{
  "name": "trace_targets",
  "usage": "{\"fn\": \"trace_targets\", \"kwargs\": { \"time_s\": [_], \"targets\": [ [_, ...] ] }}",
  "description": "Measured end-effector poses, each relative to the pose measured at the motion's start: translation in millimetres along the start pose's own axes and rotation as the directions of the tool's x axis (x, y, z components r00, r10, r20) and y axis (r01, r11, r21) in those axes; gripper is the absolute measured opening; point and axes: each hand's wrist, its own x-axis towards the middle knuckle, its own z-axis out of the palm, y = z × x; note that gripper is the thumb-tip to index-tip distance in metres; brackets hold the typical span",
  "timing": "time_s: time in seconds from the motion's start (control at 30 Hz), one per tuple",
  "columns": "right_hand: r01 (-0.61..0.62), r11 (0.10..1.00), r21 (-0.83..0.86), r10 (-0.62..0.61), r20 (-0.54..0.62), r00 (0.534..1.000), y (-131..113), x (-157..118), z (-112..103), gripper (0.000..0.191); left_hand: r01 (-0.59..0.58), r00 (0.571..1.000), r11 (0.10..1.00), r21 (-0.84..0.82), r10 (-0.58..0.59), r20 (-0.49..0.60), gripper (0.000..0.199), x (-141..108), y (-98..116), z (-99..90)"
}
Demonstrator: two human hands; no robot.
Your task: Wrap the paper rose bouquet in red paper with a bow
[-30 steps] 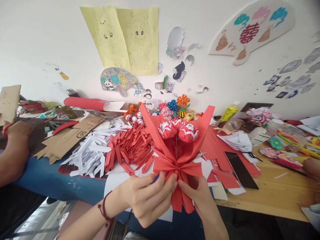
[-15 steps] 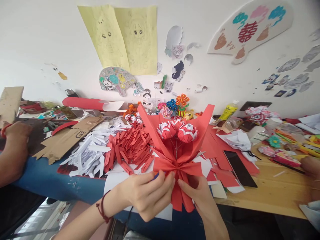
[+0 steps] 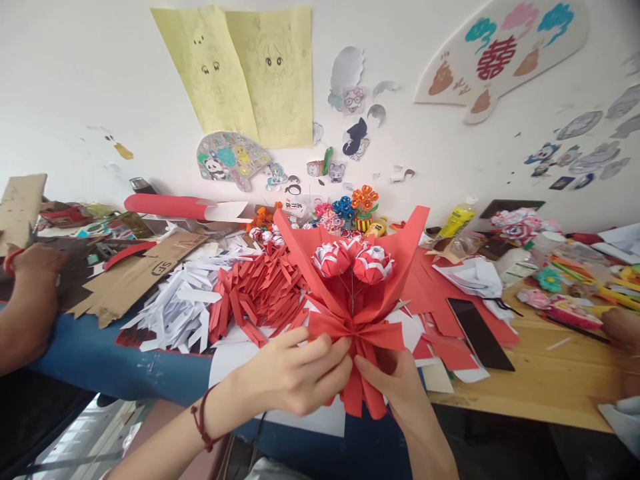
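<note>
Upright before me stands a paper bouquet: red and white folded paper flowers (image 3: 373, 265) on thin wire stems, inside a red paper wrapper (image 3: 407, 257). The wrapper is gathered at its waist, where a red paper bow (image 3: 383, 335) spreads to both sides. My left hand (image 3: 305, 373) pinches the bow's left part near the knot, its fingertips partly hidden. My right hand (image 3: 397, 383) is closed round the gathered waist from the right, thumb in front and the other fingers hidden behind the paper.
Heaps of white paper strips (image 3: 175, 300) and red paper strips (image 3: 265, 290) lie left of the bouquet, beside flattened cardboard (image 3: 135, 283). A dark phone (image 3: 480, 333) rests on red sheets at right. Other people's hands (image 3: 37, 263) appear at both edges.
My left hand has turned, its back now more upward, and its fingers have shifted slightly up on the bow. A small blue patch between its fingers is out of sight. My right hand keeps its grip.
</note>
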Motion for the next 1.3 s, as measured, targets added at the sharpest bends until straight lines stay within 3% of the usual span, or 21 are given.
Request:
{"fn": "trace_targets", "kwargs": {
  "time_s": [0.3, 0.57, 1.03, 1.3],
  "targets": [
    [0.013, 0.999, -0.029, -0.014, -0.029, 0.999, -0.9, -1.3, 2.1, 0.042, 0.07, 0.996, 0.997, -0.023, -0.072, -0.057, 0.027, -0.9, 5.3, 7.2],
    [0.019, 1.0, -0.009, -0.02, -0.042, 0.999, 0.4, -1.3, 2.7, 0.044, 0.054, 0.996, 0.998, -0.026, -0.056, -0.066, 0.032, -0.7, 5.6, 7.7],
    [0.0, 0.998, -0.059, -0.001, -0.008, 1.0, 3.3, 0.4, -4.2, 0.043, 0.068, 0.998, 0.997, 0.019, -0.069, 0.014, 0.017, 0.4, 8.7, 9.6],
    [0.03, 0.997, -0.077, -0.034, -0.051, 0.998, 6.0, -0.4, -3.7, 0.042, 0.043, 0.997, 0.997, 0.06, -0.047, 0.059, 0.026, -0.9, 10.6, 9.5]
  ]
}}
